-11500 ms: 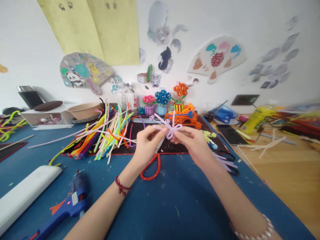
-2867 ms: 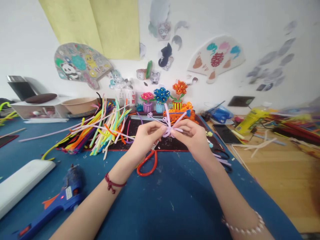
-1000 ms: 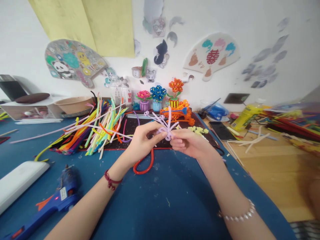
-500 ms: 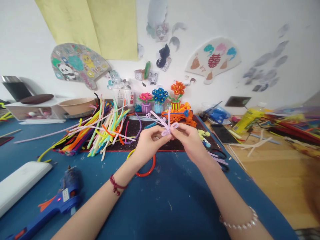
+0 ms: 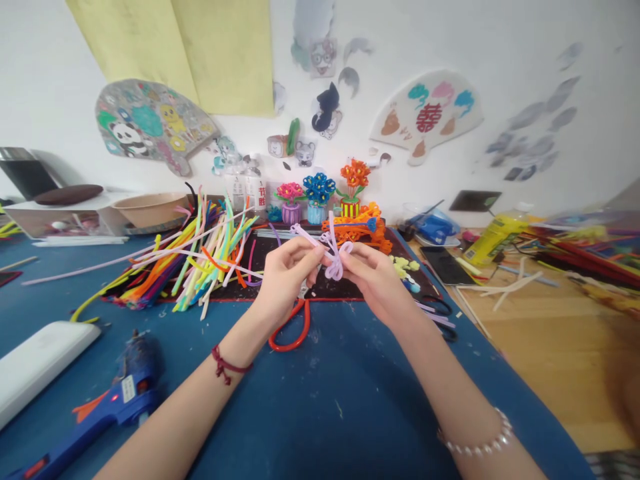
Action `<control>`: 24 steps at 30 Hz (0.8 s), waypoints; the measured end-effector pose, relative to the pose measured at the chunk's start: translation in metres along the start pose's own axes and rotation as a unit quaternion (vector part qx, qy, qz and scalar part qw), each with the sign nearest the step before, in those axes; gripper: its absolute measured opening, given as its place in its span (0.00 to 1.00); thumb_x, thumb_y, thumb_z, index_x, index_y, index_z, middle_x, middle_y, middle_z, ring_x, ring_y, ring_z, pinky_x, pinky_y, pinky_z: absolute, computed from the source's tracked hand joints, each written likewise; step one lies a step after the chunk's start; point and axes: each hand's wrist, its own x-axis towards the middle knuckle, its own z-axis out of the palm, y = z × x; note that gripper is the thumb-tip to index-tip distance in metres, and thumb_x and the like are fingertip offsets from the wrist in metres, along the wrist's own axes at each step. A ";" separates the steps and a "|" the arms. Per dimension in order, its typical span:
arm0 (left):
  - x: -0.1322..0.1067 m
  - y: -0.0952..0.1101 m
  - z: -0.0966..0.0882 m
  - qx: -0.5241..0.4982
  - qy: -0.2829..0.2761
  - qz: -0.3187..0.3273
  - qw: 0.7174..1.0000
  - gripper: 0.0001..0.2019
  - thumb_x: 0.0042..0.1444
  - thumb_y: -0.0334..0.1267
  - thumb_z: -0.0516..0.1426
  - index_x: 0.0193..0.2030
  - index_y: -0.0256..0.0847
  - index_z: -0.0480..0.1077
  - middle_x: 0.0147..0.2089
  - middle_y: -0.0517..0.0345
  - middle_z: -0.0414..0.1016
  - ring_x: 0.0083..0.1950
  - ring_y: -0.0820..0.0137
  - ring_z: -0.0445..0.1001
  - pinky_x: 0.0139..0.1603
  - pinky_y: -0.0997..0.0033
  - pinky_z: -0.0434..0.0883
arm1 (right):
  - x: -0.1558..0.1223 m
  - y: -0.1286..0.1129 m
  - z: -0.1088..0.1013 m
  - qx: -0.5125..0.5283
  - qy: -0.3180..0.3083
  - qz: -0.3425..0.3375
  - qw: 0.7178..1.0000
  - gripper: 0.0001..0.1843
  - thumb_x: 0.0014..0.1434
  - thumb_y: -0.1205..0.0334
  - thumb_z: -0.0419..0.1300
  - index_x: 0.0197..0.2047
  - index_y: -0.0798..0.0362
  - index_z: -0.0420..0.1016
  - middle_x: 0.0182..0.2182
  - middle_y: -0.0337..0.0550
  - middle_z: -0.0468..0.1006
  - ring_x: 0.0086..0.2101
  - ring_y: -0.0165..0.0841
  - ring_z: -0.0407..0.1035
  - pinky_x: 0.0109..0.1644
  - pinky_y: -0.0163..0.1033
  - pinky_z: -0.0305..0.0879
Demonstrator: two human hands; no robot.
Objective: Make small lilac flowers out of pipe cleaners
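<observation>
Together, the left hand (image 5: pixel 290 270) and right hand (image 5: pixel 377 277) hold a lilac looped pipe-cleaner piece (image 5: pixel 337 257), their fingers (image 5: pixel 364 253) pinched tight on it from either side. It is raised over the dark mat (image 5: pixel 357 289) on the blue tabletop (image 5: pixel 340 407), with a red loop handle (image 5: pixel 307 325) lying nearer and three potted flowers (image 5: pixel 319 189) standing beyond

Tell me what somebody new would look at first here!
Probably the lilac loops, right in the middle, held between the left hand and right hand. Next might come the pink flowers, blue flowers and orange flowers, in striped pots in a row by the wall behind the hands. The big rainbow pile of fuzzy sticks, left of the hands, is hard to miss too.
</observation>
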 end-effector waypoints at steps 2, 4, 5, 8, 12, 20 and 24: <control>-0.001 -0.002 0.001 -0.009 0.003 -0.006 1.000 0.08 0.53 0.38 0.64 0.32 0.37 0.71 0.27 0.60 0.76 0.20 0.81 0.63 0.21 0.80 0.61 | 0.000 0.002 0.002 0.017 0.006 0.004 1.000 0.16 0.49 0.51 0.70 0.35 0.51 0.73 0.31 0.39 0.78 0.33 0.32 0.73 0.44 0.40 0.71; -0.001 -0.003 0.001 -0.012 0.007 -0.010 1.000 0.09 0.52 0.39 0.64 0.32 0.37 0.70 0.27 0.60 0.76 0.20 0.81 0.64 0.20 0.80 0.61 | 0.000 0.003 0.002 0.023 0.004 0.009 1.000 0.17 0.48 0.51 0.71 0.36 0.51 0.74 0.30 0.39 0.79 0.32 0.32 0.74 0.43 0.41 0.72; -0.001 -0.003 0.001 -0.012 0.009 -0.010 1.000 0.09 0.52 0.39 0.64 0.32 0.37 0.70 0.27 0.60 0.76 0.20 0.81 0.64 0.20 0.80 0.61 | 0.000 0.003 0.001 0.024 0.003 0.011 1.000 0.17 0.48 0.51 0.71 0.36 0.51 0.74 0.30 0.39 0.80 0.31 0.32 0.74 0.42 0.41 0.73; 0.000 -0.004 0.000 -0.001 0.008 -0.013 1.000 0.10 0.51 0.40 0.65 0.33 0.37 0.71 0.25 0.62 0.74 0.19 0.81 0.62 0.19 0.80 0.61 | 0.000 0.003 -0.001 0.010 0.008 0.017 1.000 0.19 0.46 0.51 0.72 0.38 0.52 0.77 0.28 0.40 0.80 0.28 0.32 0.74 0.39 0.40 0.72; 0.000 -0.007 0.000 0.084 -0.034 -0.029 0.996 0.13 0.49 0.42 0.66 0.35 0.37 0.71 0.25 0.61 0.73 0.22 0.78 0.66 0.21 0.79 0.64 | 0.001 0.005 -0.001 -0.017 0.039 -0.016 0.999 0.19 0.44 0.51 0.73 0.36 0.53 0.79 0.29 0.41 0.81 0.28 0.32 0.72 0.34 0.38 0.70; 0.000 -0.007 -0.003 0.113 -0.041 -0.030 0.992 0.10 0.51 0.40 0.65 0.34 0.34 0.75 0.25 0.59 0.73 0.24 0.76 0.68 0.25 0.77 0.67 | 0.001 0.000 -0.010 0.001 0.016 0.039 0.999 0.20 0.45 0.54 0.74 0.40 0.53 0.80 0.28 0.41 0.81 0.30 0.31 0.75 0.40 0.39 0.74; 0.001 -0.009 -0.005 0.101 -0.014 -0.046 0.994 0.12 0.50 0.41 0.66 0.36 0.34 0.74 0.24 0.60 0.73 0.22 0.77 0.67 0.23 0.77 0.66 | 0.000 -0.001 -0.010 -0.092 -0.003 0.023 0.996 0.16 0.47 0.52 0.72 0.32 0.56 0.81 0.25 0.43 0.81 0.26 0.32 0.75 0.35 0.39 0.74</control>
